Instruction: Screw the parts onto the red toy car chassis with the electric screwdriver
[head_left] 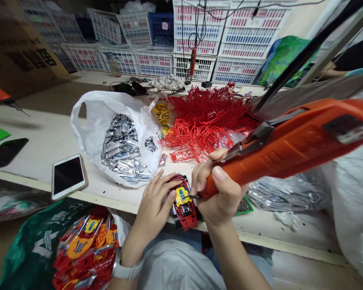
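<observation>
- My left hand (153,205) is clamping a small red-and-black plastic toy car with a yellow top (184,203), its fingers curling over the car's left side.
- My right hand (220,189) is clamped around an orange electric screwdriver (290,141), its thumb pressing along the grip.
- The screwdriver's long axis is rising from lower left to upper right, and its slim metal tip is pointing down and left onto the car's yellow part.
- The car is sitting between my hands at the front edge of the cream workbench (48,149). Its long axis is running roughly toward me, slightly tilted; I cannot tell which end is its nose.
- A white plastic bag (93,117) of silver foil packets (121,149) is lying on the bench just beyond my left hand.
- Tangled red plastic frames (208,121) are heaping up beside that bag.
- A dark green bag (30,241) of red-and-yellow plastic parts (87,249) is resting below the bench edge, near my left wrist.
</observation>
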Tool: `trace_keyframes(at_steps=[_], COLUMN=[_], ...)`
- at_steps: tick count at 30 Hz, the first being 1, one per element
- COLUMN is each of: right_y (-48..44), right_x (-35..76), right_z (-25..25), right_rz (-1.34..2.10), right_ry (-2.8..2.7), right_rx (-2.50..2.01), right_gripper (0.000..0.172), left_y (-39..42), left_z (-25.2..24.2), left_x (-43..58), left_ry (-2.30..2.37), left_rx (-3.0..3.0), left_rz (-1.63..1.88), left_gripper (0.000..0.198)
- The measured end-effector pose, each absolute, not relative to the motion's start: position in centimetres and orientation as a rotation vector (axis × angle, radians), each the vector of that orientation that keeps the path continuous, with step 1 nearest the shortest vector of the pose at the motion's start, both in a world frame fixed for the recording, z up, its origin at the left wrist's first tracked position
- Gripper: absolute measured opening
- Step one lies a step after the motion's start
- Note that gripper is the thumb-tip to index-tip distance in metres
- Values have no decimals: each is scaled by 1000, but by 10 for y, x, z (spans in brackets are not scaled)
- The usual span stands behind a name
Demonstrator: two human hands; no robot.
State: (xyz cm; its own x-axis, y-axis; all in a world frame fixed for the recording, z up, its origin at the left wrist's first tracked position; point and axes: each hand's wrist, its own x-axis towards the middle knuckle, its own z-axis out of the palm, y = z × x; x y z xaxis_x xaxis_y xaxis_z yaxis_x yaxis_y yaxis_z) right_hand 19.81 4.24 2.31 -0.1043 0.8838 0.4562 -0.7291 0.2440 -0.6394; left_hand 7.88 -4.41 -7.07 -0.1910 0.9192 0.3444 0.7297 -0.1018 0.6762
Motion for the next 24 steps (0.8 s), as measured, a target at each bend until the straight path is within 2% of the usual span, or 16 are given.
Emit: trace_keyframes(at_steps=[5, 14, 21, 24], right_y=[41, 38, 41, 40], right_x=[196, 195, 189, 186], right_z=[20, 9, 17, 19], right_rz=[1472, 1463, 1592, 1609], right_ry=[-1024, -1115, -1361, -1424], right_rx=[-220, -367, -317, -287], right_gripper=[10, 19, 9, 25], left_y=[-40, -38, -33, -32], left_z=[-69, -70, -83, -88], left_x=[84, 86, 87, 87], left_ry=[1935, 1944, 2022, 2060], left_rx=[1766, 1763, 1762, 1751], left_rz=[1132, 1156, 1171, 1183], left_gripper=[39, 46, 36, 38])
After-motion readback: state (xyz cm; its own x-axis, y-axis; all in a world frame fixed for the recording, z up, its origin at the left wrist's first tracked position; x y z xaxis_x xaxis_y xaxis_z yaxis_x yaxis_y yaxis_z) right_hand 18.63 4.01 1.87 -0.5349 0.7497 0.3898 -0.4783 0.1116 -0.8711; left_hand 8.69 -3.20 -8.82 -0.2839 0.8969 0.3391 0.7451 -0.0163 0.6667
